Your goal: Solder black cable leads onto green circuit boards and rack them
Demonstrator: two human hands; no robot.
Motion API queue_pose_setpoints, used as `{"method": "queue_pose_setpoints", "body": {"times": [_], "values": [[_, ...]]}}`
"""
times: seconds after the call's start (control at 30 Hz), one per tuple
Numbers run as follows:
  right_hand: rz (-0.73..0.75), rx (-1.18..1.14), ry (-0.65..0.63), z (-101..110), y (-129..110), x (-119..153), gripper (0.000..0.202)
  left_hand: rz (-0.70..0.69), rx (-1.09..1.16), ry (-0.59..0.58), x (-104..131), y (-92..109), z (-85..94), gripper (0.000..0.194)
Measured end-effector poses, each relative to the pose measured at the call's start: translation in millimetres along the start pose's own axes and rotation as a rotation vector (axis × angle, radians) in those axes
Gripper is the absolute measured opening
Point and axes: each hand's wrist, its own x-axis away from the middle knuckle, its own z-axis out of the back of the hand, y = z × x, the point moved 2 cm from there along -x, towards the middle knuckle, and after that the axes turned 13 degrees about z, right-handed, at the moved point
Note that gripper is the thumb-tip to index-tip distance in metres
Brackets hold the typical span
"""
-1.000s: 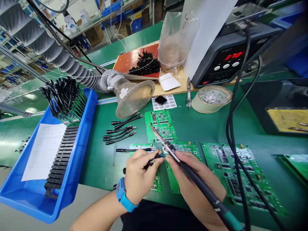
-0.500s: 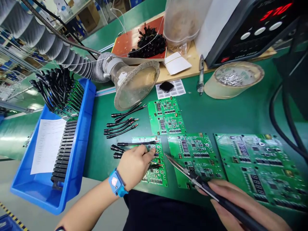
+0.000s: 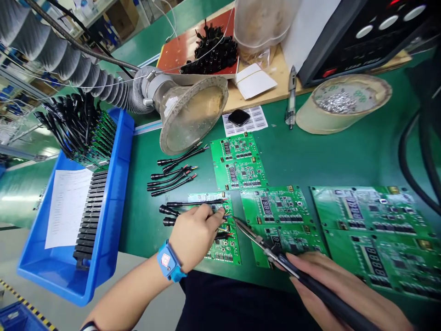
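Observation:
My left hand (image 3: 196,234), with a blue wrist strap (image 3: 169,261), rests over a green circuit board (image 3: 223,256). Its fingers are closed on a black cable (image 3: 167,211) whose plug sticks out to the left; the stripped wires show near the fingertips. Another black cable (image 3: 193,203) lies across the same board just above the fingers. In my right hand (image 3: 334,285) is a soldering iron (image 3: 257,239), held like a pen. The iron's tip is at the board's right edge, close to the wire ends; whether it touches them I cannot tell.
More circuit boards (image 3: 237,158) lie behind and to the right. Several loose cables (image 3: 172,181) are left of them. A blue bin (image 3: 117,197) holds boards and cables. A fume hood (image 3: 193,115), a solder-filled cup (image 3: 344,115) and the soldering station (image 3: 354,50) stand behind.
The soldering iron's tip has moved slightly left and up, closer to the wires by my left fingertips. My left hand stays nearly in place. The view has shifted a little.

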Motion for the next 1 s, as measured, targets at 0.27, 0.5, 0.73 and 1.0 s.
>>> {"method": "queue_pose_setpoints", "body": {"times": [0.27, 0.5, 0.73, 1.0], "values": [[0.054, -0.015, -0.008, 1.3, 7.8, 8.0, 0.038, -0.009, -0.029, 0.056, 2.1, 2.0, -1.9, 0.028], [0.071, -0.026, -0.047, 2.5, 8.8, 12.1, 0.052, -0.005, -0.061, 0.086, 2.0, 4.6, -3.7, 0.027], [0.028, 0.01, -0.035, 1.3, 6.9, 14.7, 0.047, 0.006, -0.106, 0.088, 3.5, 9.9, -3.7, 0.032], [0.03, -0.006, -0.041, 1.6, 8.0, 20.5, 0.049, 0.011, -0.1, 0.117, 3.7, 10.2, -4.3, 0.029]]}}
